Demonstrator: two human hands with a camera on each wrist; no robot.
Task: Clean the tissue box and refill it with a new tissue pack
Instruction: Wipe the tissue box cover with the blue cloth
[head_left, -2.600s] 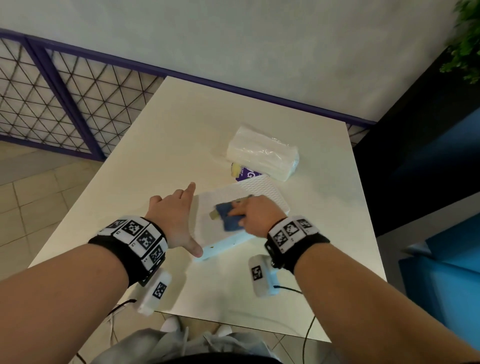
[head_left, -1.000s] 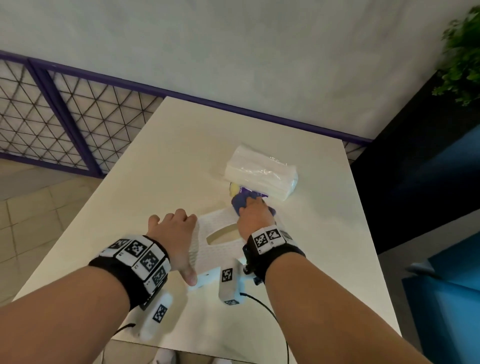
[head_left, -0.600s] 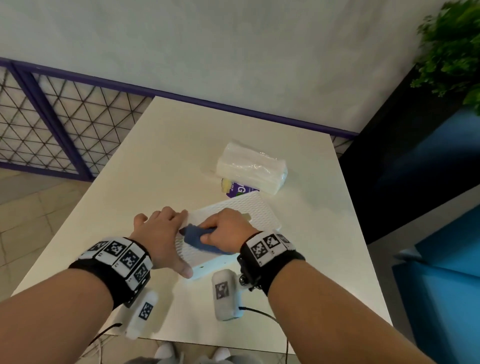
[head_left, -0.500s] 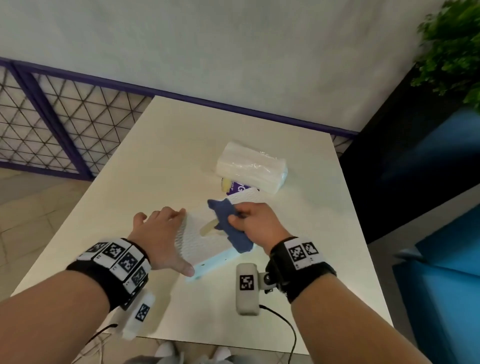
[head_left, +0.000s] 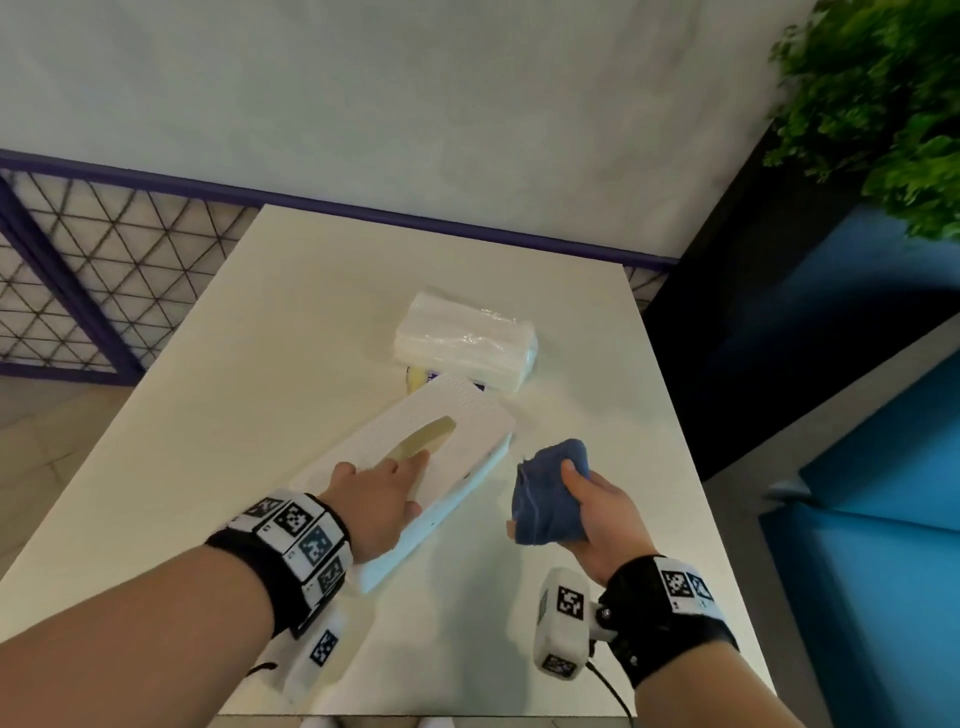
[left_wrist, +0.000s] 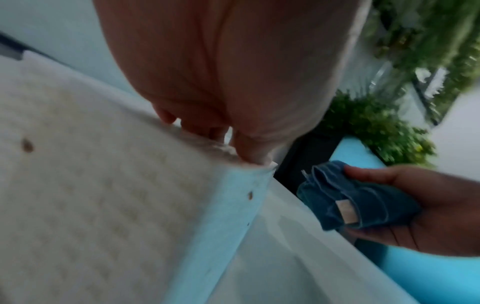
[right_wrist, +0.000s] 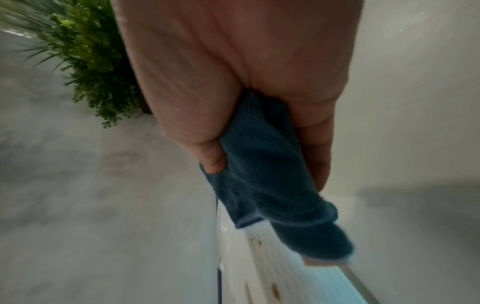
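Note:
The white tissue box (head_left: 467, 431) lies slantwise mid-table, its oval slot (head_left: 426, 439) facing up. My left hand (head_left: 384, 493) holds its near end, fingers laid over the dimpled top toward the slot and thumb against the long side. In the left wrist view the box (left_wrist: 103, 195) shows small brown spots. My right hand (head_left: 597, 514) grips a bunched blue cloth (head_left: 545, 493) just right of the box, clear of it. The right wrist view shows the cloth (right_wrist: 267, 185) hanging over the box's edge (right_wrist: 272, 267). A wrapped tissue pack (head_left: 465, 348) lies behind the box.
A purple and yellow item (head_left: 418, 376) peeks out between the pack and the box. The white table (head_left: 260, 364) ends at a wall; a purple railing (head_left: 78, 291) stands left, blue seating (head_left: 857, 467) and a green plant (head_left: 893, 104) right.
My right hand has lifted the cloth off the box top and drawn it right. The box has swung round to point far-right, with my left hand now over its near end.

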